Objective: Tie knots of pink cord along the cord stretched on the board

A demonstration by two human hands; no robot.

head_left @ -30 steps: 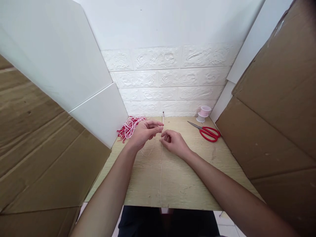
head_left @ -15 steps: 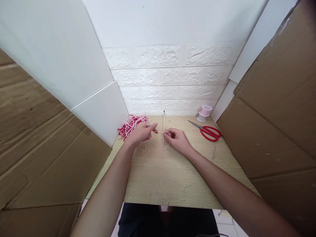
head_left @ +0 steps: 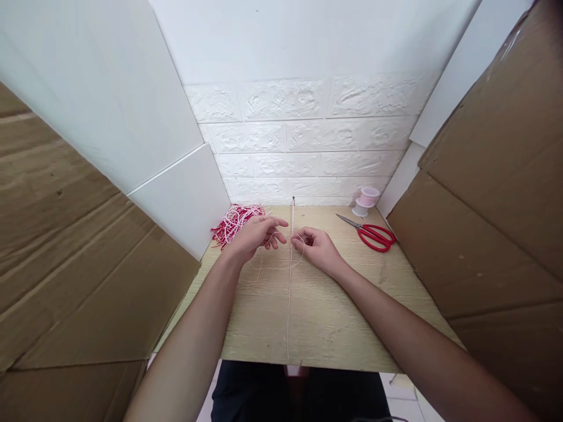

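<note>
A pale cord [head_left: 288, 310] runs straight down the middle of the wooden board, from a nail [head_left: 293, 199] at the wall to the front edge. Its upper stretch is a knotted pink-and-white braid [head_left: 292, 218]. My right hand [head_left: 315, 246] pinches thin pale thread at the braid's lower end, fingertips closed, with a loop of thread [head_left: 302, 252] curving around them. Left of the cord, my left hand [head_left: 260, 234] has its fingers spread apart, with thread passing by them. Slack thread lies in loops on the board below it.
Behind my left hand lies a heap of red and white cords [head_left: 233, 223]. Red-handled scissors [head_left: 373, 235] rest on the right, near two stacked spools [head_left: 366, 200]. Cardboard panels [head_left: 497, 234] stand at both sides, and a white brick-pattern wall [head_left: 303, 135] closes the back.
My left hand has moved slightly right toward the cord and its fingers have spread. The thread loop below now hangs wider across the cord. My right hand keeps its pinch.
</note>
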